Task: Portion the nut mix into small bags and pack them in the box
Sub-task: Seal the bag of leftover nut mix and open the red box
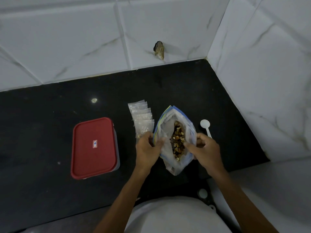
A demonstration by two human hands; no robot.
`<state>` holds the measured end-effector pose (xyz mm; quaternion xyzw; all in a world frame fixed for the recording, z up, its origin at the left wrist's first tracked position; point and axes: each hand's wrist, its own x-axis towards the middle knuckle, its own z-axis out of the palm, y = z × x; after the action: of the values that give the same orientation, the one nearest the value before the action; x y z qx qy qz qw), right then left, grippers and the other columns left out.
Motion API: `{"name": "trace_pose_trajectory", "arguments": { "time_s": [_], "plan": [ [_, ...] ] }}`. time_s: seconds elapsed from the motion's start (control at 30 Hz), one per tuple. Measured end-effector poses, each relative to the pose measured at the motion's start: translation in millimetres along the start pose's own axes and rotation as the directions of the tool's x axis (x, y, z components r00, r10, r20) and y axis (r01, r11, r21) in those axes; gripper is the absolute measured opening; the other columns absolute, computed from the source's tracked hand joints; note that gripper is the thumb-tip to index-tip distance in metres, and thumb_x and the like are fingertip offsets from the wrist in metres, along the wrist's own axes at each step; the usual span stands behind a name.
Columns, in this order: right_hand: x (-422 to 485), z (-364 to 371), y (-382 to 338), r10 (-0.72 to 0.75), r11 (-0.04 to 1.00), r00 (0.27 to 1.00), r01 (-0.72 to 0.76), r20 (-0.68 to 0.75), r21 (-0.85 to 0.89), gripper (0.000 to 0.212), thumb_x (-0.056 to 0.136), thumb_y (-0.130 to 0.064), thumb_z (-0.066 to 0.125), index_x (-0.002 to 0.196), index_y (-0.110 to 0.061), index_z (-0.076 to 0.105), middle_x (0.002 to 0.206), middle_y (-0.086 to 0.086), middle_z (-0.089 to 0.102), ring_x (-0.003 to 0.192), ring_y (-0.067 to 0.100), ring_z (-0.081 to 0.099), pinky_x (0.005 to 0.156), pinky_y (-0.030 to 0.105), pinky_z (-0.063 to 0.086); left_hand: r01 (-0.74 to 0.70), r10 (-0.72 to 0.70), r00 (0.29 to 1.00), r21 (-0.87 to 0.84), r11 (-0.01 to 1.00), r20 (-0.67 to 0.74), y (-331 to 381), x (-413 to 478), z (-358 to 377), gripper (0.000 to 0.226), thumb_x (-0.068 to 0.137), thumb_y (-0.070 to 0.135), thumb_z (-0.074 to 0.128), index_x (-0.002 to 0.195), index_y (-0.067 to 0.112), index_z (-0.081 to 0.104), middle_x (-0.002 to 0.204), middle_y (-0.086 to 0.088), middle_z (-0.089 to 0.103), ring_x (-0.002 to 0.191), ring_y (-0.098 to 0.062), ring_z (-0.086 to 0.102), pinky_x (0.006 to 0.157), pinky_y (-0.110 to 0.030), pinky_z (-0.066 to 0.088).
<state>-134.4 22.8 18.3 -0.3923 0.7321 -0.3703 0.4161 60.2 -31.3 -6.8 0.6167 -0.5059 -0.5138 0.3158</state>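
Black stone counter [50, 106], set in a corner of white marbled wall tiles [67, 39]. Large clear zip bag [168, 121] with a blue seal strip sits on the counter right of centre, mouth spread wide toward the camera. Nut mix [178, 140] is visible inside, brown and tan pieces piled down the middle of the bag.

Left hand [148, 148] grips the left edge of the bag mouth, fingers curled round the plastic, thumb on the near side. Right hand [204, 148] pinches the right edge of the mouth, fingers curled in. Both hands hold the bag and the opening is stretched between them.

Small bags [141, 116]: a fanned, overlapping stack of clear ones lying flat just left of the zip bag, with the near end of the stack under the left hand's knuckles. Cannot tell if the hand touches them.

White plastic spoon [205, 123] lies on the counter just right of the zip bag, bowl pointing away, handle running behind the right hand.

Box [94, 147]: rectangular, red lid on, small label in the lid's centre, well left of the bags, not touched.

Dark chipped hole [159, 49] in the back wall tile, just above the counter edge.
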Motion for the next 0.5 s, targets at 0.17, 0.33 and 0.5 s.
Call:
{"name": "trace_pose_trajectory", "arguments": {
  "time_s": [0.17, 0.33, 0.5],
  "plan": [
    [6.7, 10.9, -4.2, 0.064, 0.998, 0.958, -0.059, -0.278, 0.029, 0.006, 0.085, -0.014, 0.067, 0.082, -0.016, 0.062, 0.076, 0.009, 0.065, 0.066, 0.021, 0.064, 0.058, 0.03, 0.053, 0.223, -0.157, 0.924, -0.158, 0.962, 0.349, -11.1, -10.7, 0.1, 0.043, 0.081, 0.044, 0.084, 0.116, 0.024, 0.067, 0.113, -0.002, 0.075, 0.108, -0.02, 0.071, 0.096, -0.044, 0.059],
    [6.1, 16.2, -7.9, 0.272, 0.954, 0.933, -0.23, -0.237, 0.19, 0.008, 0.088, -0.023, 0.066, 0.093, -0.019, 0.063, 0.091, 0.008, 0.068, 0.078, 0.018, 0.067, 0.061, 0.027, 0.051, 0.238, -0.116, 0.822, -0.151, 0.959, 0.557, -22.9, -20.9, -2.4, 0.06, 0.078, 0.022, 0.088, 0.131, 0.019, 0.06, 0.124, -0.002, 0.073, 0.117, -0.018, 0.068, 0.1, -0.038, 0.056],
    [-3.4, 6.6, -10.4, 0.293, 0.851, 0.934, -0.352, 0.202, 0.39, 0.035, 0.081, -0.033, 0.077, 0.113, -0.021, 0.066, 0.108, 0.005, 0.073, 0.102, 0.021, 0.07, 0.095, 0.048, 0.053, 0.178, -0.066, 0.877, -0.194, 0.965, 0.476, -14.5, -23.9, -2.3, 0.03, 0.084, 0.011, 0.081, 0.113, 0.009, 0.07, 0.104, -0.006, 0.078, 0.096, -0.017, 0.075, 0.08, -0.028, 0.06]
  ]
}}
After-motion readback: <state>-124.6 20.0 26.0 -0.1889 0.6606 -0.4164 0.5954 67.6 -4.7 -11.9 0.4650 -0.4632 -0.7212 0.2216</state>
